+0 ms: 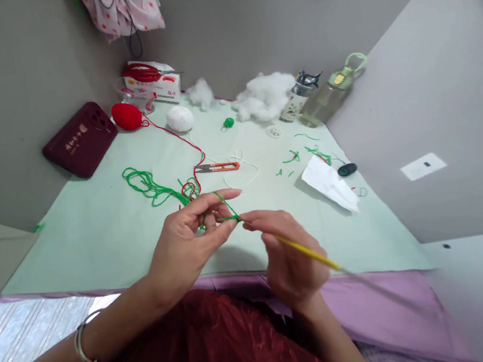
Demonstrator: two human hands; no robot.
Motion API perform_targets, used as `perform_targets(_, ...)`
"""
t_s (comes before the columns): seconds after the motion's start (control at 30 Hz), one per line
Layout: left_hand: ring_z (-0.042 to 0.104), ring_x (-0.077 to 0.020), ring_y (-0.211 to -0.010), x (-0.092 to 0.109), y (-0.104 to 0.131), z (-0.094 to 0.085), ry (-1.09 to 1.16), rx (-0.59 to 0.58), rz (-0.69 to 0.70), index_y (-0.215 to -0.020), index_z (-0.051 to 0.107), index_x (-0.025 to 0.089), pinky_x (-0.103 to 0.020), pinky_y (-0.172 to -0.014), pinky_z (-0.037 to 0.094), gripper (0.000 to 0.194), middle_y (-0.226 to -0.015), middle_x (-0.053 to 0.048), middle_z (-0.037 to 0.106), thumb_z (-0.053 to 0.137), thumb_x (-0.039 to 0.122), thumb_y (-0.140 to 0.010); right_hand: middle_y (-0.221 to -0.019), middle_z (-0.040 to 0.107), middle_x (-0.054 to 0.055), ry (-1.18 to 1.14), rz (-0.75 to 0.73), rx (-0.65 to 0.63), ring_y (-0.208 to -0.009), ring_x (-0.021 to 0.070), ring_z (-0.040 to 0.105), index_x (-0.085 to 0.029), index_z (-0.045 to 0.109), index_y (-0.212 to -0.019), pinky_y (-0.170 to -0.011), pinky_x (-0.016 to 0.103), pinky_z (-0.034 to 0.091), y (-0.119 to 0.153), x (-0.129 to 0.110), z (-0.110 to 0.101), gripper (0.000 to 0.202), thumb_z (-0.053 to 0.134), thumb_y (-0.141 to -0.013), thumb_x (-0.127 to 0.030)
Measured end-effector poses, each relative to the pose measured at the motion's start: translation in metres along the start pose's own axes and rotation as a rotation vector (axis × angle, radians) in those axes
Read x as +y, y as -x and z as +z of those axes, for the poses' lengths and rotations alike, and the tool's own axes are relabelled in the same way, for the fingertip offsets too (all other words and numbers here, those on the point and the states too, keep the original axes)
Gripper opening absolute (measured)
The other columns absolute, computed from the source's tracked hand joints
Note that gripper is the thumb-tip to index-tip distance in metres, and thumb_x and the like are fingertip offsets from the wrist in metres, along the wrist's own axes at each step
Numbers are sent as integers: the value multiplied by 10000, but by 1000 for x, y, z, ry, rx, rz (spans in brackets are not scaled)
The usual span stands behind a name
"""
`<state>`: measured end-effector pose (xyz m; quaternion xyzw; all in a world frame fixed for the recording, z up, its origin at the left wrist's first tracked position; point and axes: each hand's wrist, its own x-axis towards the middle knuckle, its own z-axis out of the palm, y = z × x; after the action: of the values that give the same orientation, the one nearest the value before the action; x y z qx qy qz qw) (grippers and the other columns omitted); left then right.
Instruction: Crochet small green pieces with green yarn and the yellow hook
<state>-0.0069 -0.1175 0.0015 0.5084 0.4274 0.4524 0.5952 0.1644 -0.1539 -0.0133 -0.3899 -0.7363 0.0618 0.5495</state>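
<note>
Above the front part of the pale green tabletop (111,247), my left hand (190,230) pinches green yarn (227,204), with a strand stretched up over its index finger. A yellow-handled crochet hook (307,251) is in my right hand (294,251); its tip meets the yarn at my left fingertips. Loose loops of green yarn (147,185) lie behind my left hand. Just beyond the hands are orange thread snips (224,166), beside a red strand and a white strand.
Along the back are a maroon phone case (80,140), red yarn ball (127,117), white ball (180,119), tissue box (168,87), stuffing (263,97) and bottle (328,94). At right are white paper (327,184), a black spool (347,169) and green scraps.
</note>
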Motion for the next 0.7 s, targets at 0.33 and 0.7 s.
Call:
perform_targets(0.33,533,-71,-699,4,-8,-1,491,-163,-310,-1199,804,254,-191,-706,447,394,-786,37,615,870,268,-811,-905,735,35,-172,166,226,-776,164,700,-268,766,-1110,-678,340,609,-5,1,8,272,545,-1025,-135)
perform_targets(0.7,443,-45,-594,2,-8,5,462,-169,-201,-1171,817,264,-181,-649,423,376,-759,50,633,890,273,-802,-1126,768,70,96,-9,124,-979,200,744,-303,754,-1227,-795,360,648,0,1,13,351,657,-961,-94)
